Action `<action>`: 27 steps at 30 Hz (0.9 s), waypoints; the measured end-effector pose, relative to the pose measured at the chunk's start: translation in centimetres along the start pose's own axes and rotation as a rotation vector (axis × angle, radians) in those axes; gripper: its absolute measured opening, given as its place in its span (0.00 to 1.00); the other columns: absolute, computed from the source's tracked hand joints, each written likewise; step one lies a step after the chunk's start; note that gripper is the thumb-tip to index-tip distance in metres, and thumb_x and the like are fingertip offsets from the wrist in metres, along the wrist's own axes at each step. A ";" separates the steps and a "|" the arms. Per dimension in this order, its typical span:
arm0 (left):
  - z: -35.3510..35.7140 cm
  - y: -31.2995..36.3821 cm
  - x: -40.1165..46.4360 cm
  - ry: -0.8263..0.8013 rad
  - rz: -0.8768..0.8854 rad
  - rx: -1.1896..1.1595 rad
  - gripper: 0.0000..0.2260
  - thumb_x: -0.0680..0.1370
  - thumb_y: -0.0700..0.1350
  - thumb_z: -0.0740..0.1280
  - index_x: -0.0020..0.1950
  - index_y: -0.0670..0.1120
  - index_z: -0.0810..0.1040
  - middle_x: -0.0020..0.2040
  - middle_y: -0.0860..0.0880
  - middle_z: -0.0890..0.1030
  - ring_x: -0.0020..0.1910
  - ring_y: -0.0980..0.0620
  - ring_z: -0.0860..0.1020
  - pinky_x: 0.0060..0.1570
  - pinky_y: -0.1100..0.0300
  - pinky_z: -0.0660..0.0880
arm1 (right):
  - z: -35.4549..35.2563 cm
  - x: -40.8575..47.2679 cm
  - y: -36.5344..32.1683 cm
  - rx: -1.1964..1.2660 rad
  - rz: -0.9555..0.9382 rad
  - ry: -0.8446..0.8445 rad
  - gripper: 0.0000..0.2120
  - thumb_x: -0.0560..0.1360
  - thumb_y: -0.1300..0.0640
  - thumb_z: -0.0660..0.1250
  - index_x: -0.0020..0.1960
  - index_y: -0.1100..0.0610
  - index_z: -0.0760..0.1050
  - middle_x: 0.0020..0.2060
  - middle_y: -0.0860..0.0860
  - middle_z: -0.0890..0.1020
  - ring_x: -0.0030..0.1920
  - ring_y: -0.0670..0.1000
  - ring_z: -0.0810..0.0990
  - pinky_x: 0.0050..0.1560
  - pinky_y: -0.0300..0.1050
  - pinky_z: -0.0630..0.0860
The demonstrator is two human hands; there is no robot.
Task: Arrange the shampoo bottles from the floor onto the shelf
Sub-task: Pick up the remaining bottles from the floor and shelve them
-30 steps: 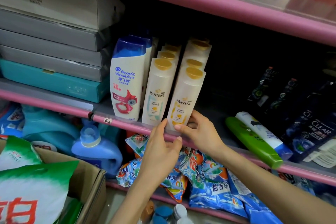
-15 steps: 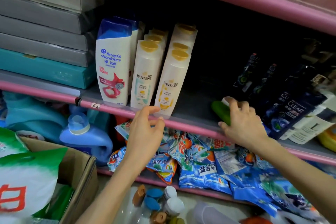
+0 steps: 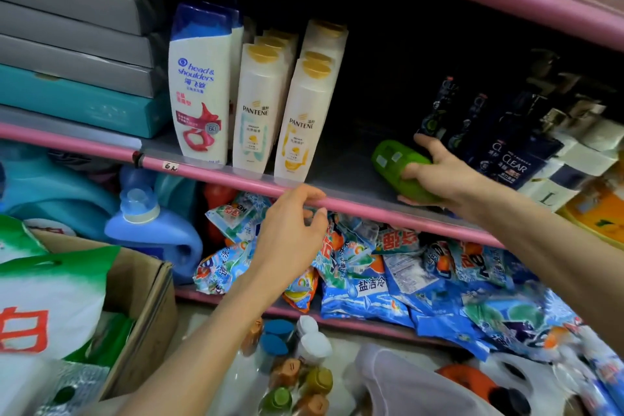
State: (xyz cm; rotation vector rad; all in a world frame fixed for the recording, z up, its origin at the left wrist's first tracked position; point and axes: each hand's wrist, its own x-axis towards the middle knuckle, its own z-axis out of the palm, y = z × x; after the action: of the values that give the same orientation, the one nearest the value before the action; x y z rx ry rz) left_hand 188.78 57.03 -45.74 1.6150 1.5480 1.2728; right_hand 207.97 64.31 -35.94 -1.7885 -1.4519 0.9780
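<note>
A green shampoo bottle [image 3: 393,160] lies on its side on the pink-edged shelf [image 3: 236,179], and my right hand [image 3: 439,172] grips it. To its left stand white Pantene bottles [image 3: 300,125] with yellow caps in rows, and a Head & Shoulders bottle [image 3: 201,88] with a blue cap. My left hand [image 3: 290,230] hovers just below the shelf's front edge, fingers loosely curled and holding nothing. Several small bottles [image 3: 290,365] with coloured caps stand on the floor below.
Dark Clear bottles [image 3: 506,159] crowd the shelf right of the green bottle. Stacked grey and teal boxes [image 3: 77,78] fill the shelf's left. Blue detergent packets [image 3: 388,280] and a blue jug [image 3: 152,230] sit on the lower shelf. A cardboard box [image 3: 141,297] stands at left.
My right hand left the Pantene bottle, moved right and closed round the green bottle, turning it. My left hand dropped just below the shelf edge.
</note>
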 end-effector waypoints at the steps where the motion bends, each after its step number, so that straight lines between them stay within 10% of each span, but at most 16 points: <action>1: 0.1 0.0 -0.1 0.004 0.022 0.014 0.13 0.77 0.44 0.64 0.62 0.52 0.73 0.59 0.55 0.77 0.49 0.62 0.76 0.48 0.70 0.71 | 0.0 -0.8 -0.8 0.200 0.043 -0.045 0.28 0.76 0.65 0.63 0.71 0.43 0.65 0.61 0.55 0.71 0.48 0.58 0.81 0.36 0.49 0.83; 8: -0.5 0.5 -0.8 0.037 0.179 -0.011 0.33 0.73 0.45 0.72 0.74 0.56 0.59 0.73 0.54 0.64 0.70 0.57 0.64 0.66 0.61 0.63 | -0.2 -7.1 -3.9 0.840 0.462 -0.564 0.17 0.70 0.64 0.62 0.56 0.61 0.82 0.51 0.73 0.78 0.41 0.60 0.84 0.37 0.43 0.83; 13: -1.7 1.3 -1.5 0.021 0.255 -0.133 0.26 0.68 0.47 0.77 0.62 0.58 0.71 0.57 0.57 0.77 0.55 0.60 0.75 0.54 0.62 0.74 | 1.4 -9.3 -3.9 0.941 0.594 -0.774 0.17 0.77 0.58 0.59 0.60 0.64 0.78 0.44 0.66 0.77 0.35 0.57 0.82 0.34 0.40 0.82; 17: -2.4 1.3 -1.9 -0.111 0.137 -0.288 0.19 0.65 0.53 0.78 0.51 0.61 0.75 0.44 0.59 0.82 0.43 0.61 0.80 0.41 0.70 0.74 | 1.7 -10.1 -3.9 0.923 0.514 -0.796 0.22 0.73 0.48 0.62 0.57 0.65 0.77 0.39 0.62 0.81 0.34 0.55 0.83 0.32 0.38 0.81; 23: -2.2 0.9 -2.4 -0.282 0.000 -0.540 0.23 0.61 0.55 0.78 0.55 0.57 0.79 0.49 0.54 0.84 0.50 0.54 0.82 0.49 0.55 0.80 | 2.1 -9.9 -2.4 0.558 0.272 -0.661 0.32 0.72 0.30 0.55 0.58 0.54 0.79 0.42 0.55 0.85 0.37 0.52 0.84 0.35 0.40 0.81; 27: -1.9 1.1 -2.4 -0.306 -0.049 -0.643 0.19 0.66 0.53 0.75 0.55 0.55 0.79 0.49 0.53 0.85 0.48 0.55 0.83 0.41 0.59 0.80 | 3.2 -9.8 -0.7 0.106 -0.106 -0.404 0.16 0.68 0.31 0.63 0.39 0.40 0.81 0.27 0.50 0.75 0.28 0.47 0.71 0.27 0.36 0.69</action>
State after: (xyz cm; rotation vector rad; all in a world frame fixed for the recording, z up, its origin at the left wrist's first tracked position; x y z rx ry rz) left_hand 187.85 54.13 -44.64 1.2629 0.8615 1.2539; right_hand 203.74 54.87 -35.44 -1.4775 -1.6792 1.3903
